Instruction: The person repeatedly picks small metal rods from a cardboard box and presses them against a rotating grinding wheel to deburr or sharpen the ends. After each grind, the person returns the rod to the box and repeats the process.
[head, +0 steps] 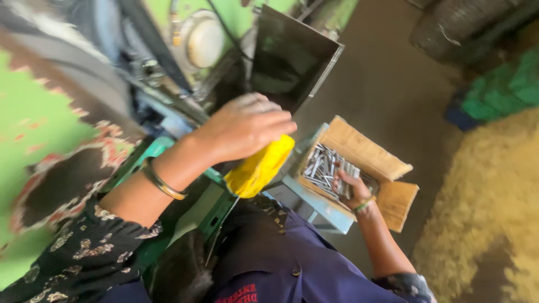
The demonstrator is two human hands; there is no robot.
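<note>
My left hand [247,130] is closed over the top of a yellow handle [259,167] that sticks out from a green machine [39,118]. A metal bangle sits on that wrist. My right hand [349,189] reaches into an open cardboard box [365,150] filled with several short silvery metal rods [321,164]. Its fingers curl around a few of the rods. A green band is on that wrist. The box rests on a pale blue metal stand [314,205] just right of the handle.
A dark metal plate [289,56] and a round pale dial [203,39] belong to the machine behind the handle. Yellowish fibrous heaps [488,213] cover the floor at right. Green sacks [505,87] and a dark woven basket [455,25] lie at the upper right.
</note>
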